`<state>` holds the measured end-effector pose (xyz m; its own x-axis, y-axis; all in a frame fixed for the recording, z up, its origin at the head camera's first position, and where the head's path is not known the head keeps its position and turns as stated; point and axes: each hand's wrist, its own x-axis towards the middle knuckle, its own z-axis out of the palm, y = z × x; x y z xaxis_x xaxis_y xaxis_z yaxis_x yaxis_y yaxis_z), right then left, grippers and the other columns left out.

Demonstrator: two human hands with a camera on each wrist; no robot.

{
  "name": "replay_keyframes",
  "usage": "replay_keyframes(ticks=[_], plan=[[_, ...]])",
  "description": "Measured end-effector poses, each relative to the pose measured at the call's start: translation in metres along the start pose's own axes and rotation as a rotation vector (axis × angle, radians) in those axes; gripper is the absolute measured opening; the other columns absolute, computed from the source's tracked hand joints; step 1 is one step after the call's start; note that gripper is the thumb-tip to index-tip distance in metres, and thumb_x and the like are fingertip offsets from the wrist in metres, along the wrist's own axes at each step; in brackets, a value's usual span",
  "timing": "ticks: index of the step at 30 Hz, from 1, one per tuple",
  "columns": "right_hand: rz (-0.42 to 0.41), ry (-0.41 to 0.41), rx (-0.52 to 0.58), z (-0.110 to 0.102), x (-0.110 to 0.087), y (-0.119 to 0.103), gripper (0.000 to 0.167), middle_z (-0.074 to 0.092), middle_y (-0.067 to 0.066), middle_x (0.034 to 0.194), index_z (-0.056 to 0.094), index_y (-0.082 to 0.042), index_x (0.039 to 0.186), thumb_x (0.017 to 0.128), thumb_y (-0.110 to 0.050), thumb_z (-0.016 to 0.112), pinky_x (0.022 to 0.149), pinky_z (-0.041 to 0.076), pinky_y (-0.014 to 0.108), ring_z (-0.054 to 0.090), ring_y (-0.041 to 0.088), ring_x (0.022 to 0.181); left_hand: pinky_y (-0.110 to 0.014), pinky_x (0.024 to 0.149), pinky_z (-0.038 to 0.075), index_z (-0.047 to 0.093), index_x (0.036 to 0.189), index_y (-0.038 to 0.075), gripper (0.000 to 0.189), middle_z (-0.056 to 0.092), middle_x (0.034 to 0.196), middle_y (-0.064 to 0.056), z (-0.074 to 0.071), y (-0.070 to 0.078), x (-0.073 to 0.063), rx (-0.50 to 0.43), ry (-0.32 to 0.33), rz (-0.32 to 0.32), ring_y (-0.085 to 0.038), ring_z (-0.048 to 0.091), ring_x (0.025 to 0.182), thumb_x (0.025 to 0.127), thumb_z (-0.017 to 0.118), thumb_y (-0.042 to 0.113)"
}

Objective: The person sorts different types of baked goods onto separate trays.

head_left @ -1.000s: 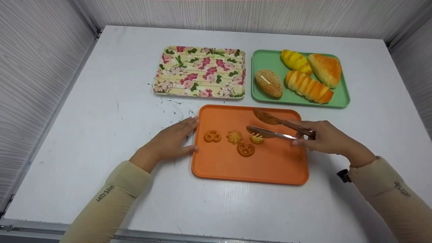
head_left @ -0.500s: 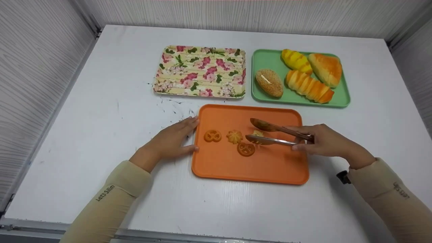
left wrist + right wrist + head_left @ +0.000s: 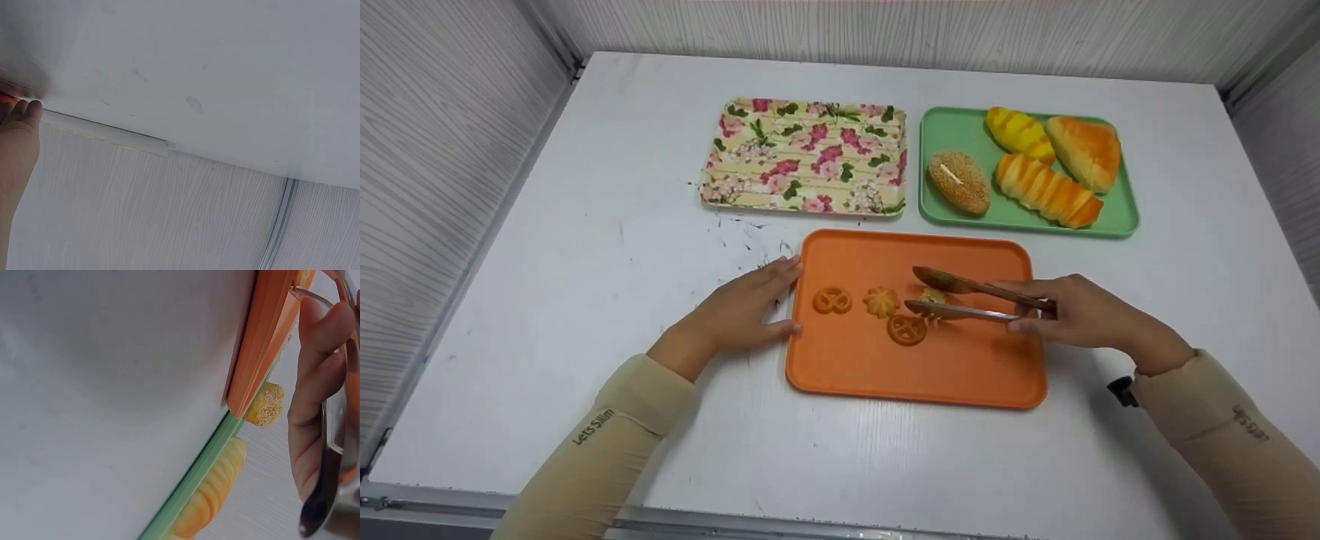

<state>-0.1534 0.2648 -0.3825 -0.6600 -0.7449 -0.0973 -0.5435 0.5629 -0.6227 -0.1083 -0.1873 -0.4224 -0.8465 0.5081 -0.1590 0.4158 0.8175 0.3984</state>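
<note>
My right hand (image 3: 1076, 311) grips a pair of metal tongs (image 3: 982, 289) over the right half of an orange tray (image 3: 885, 375). The tongs' two arms stand apart, on either side of a small pale-topped cookie (image 3: 934, 295) that they partly hide. Close by on the tray lie a flower-shaped cookie (image 3: 881, 301) and a brown pretzel-shaped cookie (image 3: 907, 330); another pretzel-shaped cookie (image 3: 832, 300) lies farther left. My left hand (image 3: 742, 311) rests at the tray's left edge, fingers extended, thumb at the rim. In the right wrist view, the fingers (image 3: 320, 382) wrap the tongs' handle.
Behind the orange tray, a floral tray (image 3: 810, 161) sits at left. Beside it, a green tray (image 3: 1121, 217) bears a sesame bun (image 3: 958, 184), a yellow bread (image 3: 1020, 135), a ridged roll (image 3: 1048, 191) and a triangular bread (image 3: 1086, 154). Wood-patterned panels (image 3: 885, 34) border the white table.
The right hand has lowered the tongs toward the tray, and their tips now straddle the pale-topped cookie. Most of this came in the first half second. The left hand keeps its place.
</note>
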Motion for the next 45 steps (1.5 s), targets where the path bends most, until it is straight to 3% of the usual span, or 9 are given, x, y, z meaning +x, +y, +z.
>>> replay_keyframes(ticks=[13,19,25,39,45], plan=[[-0.01,0.001,-0.034,0.0,0.001,-0.004,0.052,0.054,-0.009,0.063,0.054,-0.023,0.138,0.089,-0.029,0.069,0.043,0.034,0.022,0.036,0.004,0.047,-0.043,0.113,0.019,0.017,0.154,0.012,0.083,0.013,0.158,-0.002,-0.001,0.001,0.001,-0.004,-0.011,-0.008,-0.021,0.014,0.143,0.092,0.052,0.055],[-0.002,0.019,-0.022,-0.004,0.007,-0.008,0.051,0.044,-0.008,0.054,0.054,-0.023,0.138,0.089,-0.031,0.067,0.041,0.031,0.023,0.032,0.005,0.045,-0.041,0.113,0.018,0.016,0.154,0.014,0.084,0.011,0.158,0.0,-0.001,0.001,0.001,0.0,-0.023,-0.031,-0.02,0.012,0.143,0.091,0.052,0.057],[-0.022,0.051,-0.026,-0.008,0.022,-0.013,0.049,0.061,-0.006,0.075,0.054,-0.022,0.138,0.09,-0.027,0.067,0.044,0.035,0.024,0.037,0.008,0.047,-0.041,0.114,0.017,0.015,0.154,0.015,0.084,0.011,0.158,0.001,-0.001,0.002,0.0,-0.006,-0.024,-0.036,-0.019,0.012,0.143,0.091,0.052,0.056],[0.009,0.121,-0.046,-0.009,0.067,-0.02,0.054,0.065,-0.001,0.085,0.047,-0.025,0.142,0.092,-0.035,0.062,0.05,0.039,0.03,0.047,0.017,0.057,-0.043,0.113,0.019,0.017,0.154,0.013,0.085,0.013,0.158,-0.001,-0.002,0.002,0.001,-0.007,-0.021,-0.028,-0.02,0.013,0.143,0.091,0.052,0.058],[0.091,0.15,-0.034,-0.01,0.083,-0.024,0.054,0.066,0.003,0.089,0.047,-0.026,0.142,0.092,-0.04,0.061,0.05,0.039,0.032,0.048,0.018,0.058,-0.042,0.113,0.019,0.018,0.153,0.012,0.084,0.014,0.158,-0.001,-0.002,0.002,0.0,0.004,-0.02,-0.031,-0.02,0.014,0.143,0.091,0.053,0.056]])
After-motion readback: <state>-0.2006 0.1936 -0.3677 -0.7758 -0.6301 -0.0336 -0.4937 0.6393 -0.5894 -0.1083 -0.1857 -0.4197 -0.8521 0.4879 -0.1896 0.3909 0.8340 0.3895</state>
